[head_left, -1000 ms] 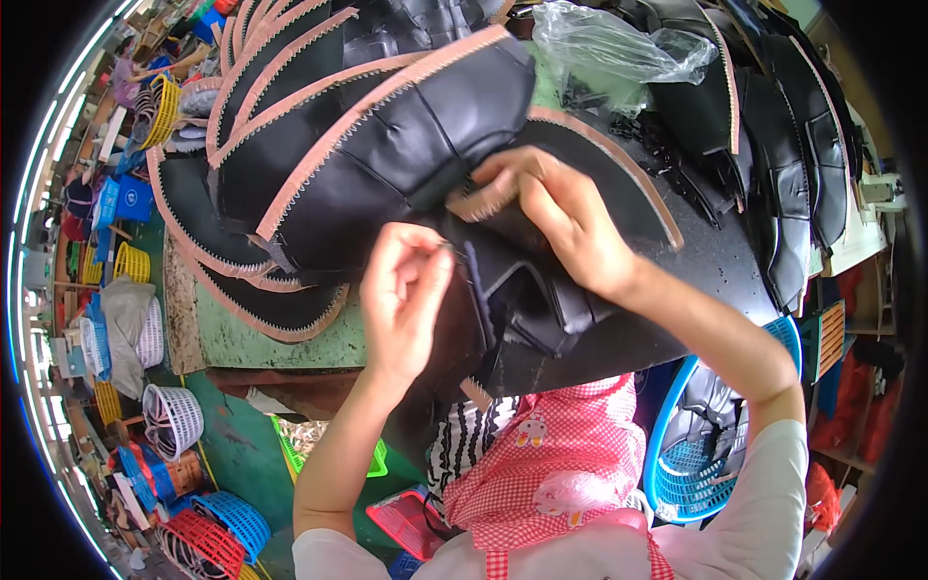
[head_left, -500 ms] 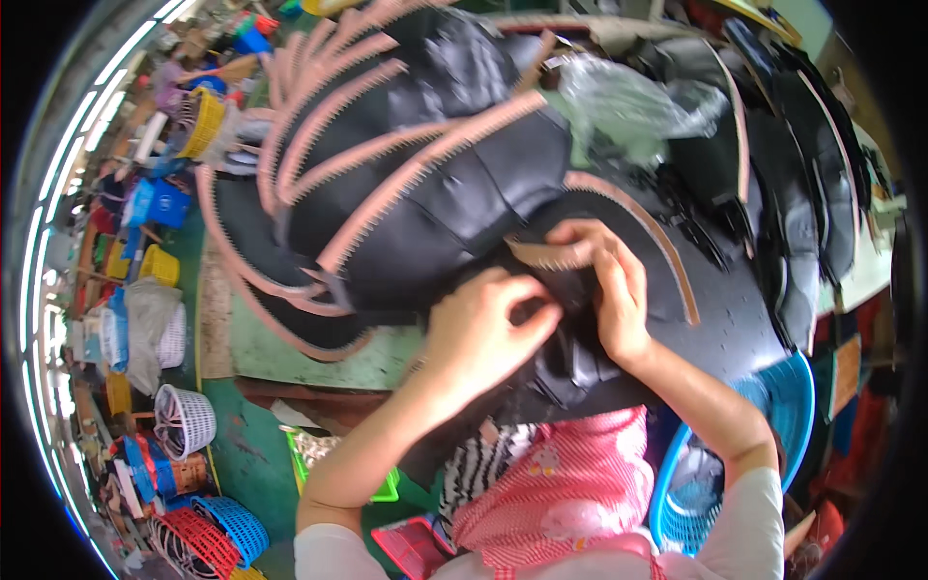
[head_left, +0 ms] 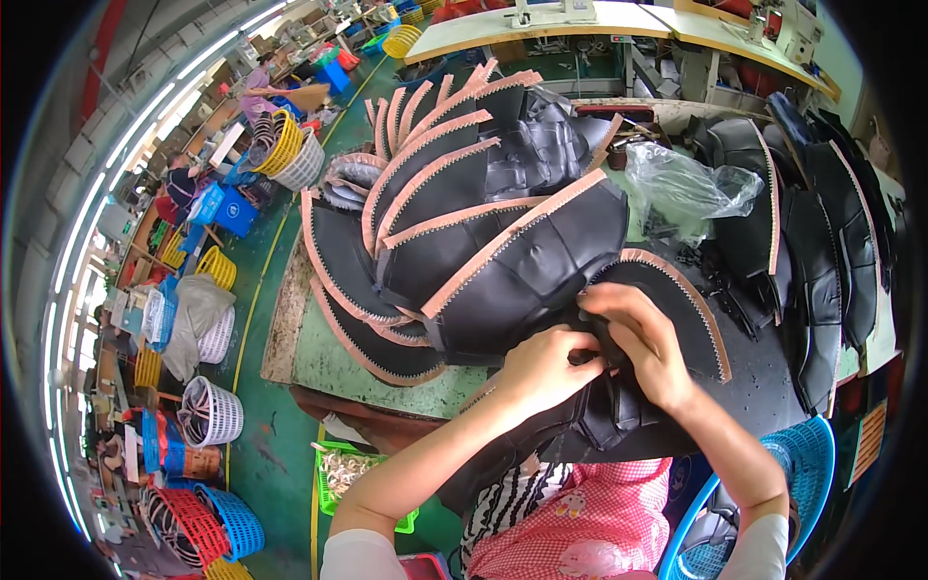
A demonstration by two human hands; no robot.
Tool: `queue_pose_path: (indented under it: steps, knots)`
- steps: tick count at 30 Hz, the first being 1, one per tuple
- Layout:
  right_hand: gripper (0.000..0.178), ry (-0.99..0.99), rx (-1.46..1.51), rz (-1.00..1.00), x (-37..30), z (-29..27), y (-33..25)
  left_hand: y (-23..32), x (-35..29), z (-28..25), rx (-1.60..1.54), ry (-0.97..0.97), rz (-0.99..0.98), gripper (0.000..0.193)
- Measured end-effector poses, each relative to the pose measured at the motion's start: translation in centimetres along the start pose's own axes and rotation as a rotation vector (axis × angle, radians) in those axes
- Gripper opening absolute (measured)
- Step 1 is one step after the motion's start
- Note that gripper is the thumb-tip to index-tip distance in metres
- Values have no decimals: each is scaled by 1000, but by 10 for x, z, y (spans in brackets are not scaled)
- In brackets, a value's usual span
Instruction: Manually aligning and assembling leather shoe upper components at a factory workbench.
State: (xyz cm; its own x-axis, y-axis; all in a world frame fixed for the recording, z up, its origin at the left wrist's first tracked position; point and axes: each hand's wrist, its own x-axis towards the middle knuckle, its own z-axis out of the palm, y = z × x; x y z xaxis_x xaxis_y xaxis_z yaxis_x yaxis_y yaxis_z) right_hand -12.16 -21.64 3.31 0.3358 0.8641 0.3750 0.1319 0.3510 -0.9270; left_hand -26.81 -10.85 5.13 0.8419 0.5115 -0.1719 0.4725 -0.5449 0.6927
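Observation:
Low over the near edge of the work table, my left hand (head_left: 553, 370) is closed, thumb against forefinger, on a black leather piece (head_left: 607, 411). My right hand (head_left: 650, 343) bends its fingers round the upper part of the same piece, close beside the left. The spot between the fingertips is hidden. Just beyond the hands lies a pile of black leather panels (head_left: 527, 266) with pinkish edge strips and saw-toothed borders. To the right of my right hand, a curved black panel (head_left: 672, 295) with a tan edge rests on the table.
A crumpled clear plastic bag (head_left: 686, 188) lies behind the panels. More black leather pieces (head_left: 812, 261) hang over the table's right side. A blue basket (head_left: 817, 474) stands at lower right, a green tray (head_left: 329, 498) at lower left. Sewing machines (head_left: 788, 34) stand on a far bench.
The view has shifted, so the scene sits lower and further right. A tan-edged strip raised at my right fingers earlier no longer shows; both hands stay on the black piece.

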Motion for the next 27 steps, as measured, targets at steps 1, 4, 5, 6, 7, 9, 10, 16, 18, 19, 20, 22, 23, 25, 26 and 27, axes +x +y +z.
queue_pose_path:
  steps: [1, 4, 5, 6, 7, 9, 10, 16, 18, 19, 20, 22, 23, 25, 26, 27]
  knots:
    - [31, 55, -94, -65, -11, -1, 3, 1, 0, 1, 1, 4, 3, 31]
    - [25, 180, -174, -131, -28, 7, 3, 2, 1, 0, -50, -41, 8, 29]
    - [23, 197, -191, -145, -29, 9, -1, 0, -1, 0, -48, -39, 4, 29]
    - [22, 215, -209, -158, -30, 12, -3, -5, -1, 1, -87, -78, -5, 31]
    - [22, 217, -177, -217, -30, 14, -2, -11, 4, 4, -127, -119, -6, 32]
    - [22, 169, -150, -247, -31, 14, 1, -28, 9, 13, -242, -128, 26, 32]
    - [23, 168, -162, -234, -34, 12, -1, -26, 10, 14, -326, -127, 53, 31]
    - [30, -1, -644, -17, -25, -18, -41, -6, -15, 14, -269, 129, 128, 17]
    - [28, -105, -719, 65, -27, -24, -46, -8, -18, 16, -237, 200, 134, 17]
    - [27, -170, -739, 87, -29, -26, -47, -8, -19, 17, -227, 227, 143, 15]
    - [25, -204, -743, 75, -30, -30, -44, -7, -20, 18, -223, 241, 163, 14]
    - [25, -234, -725, 121, -25, -37, -39, -7, -19, 22, -218, 272, 204, 14]
    - [26, -272, -698, 144, -25, -38, -37, -6, -19, 23, -224, 259, 203, 14]
    - [27, -234, -695, 92, -29, -38, -28, -2, -20, 22, -179, 231, 192, 13]
    - [26, -226, -635, 148, -27, -37, -26, -1, -21, 20, -179, 203, 201, 12]
    - [24, -217, -576, 204, -26, -36, -25, -1, -21, 18, -180, 198, 194, 12]
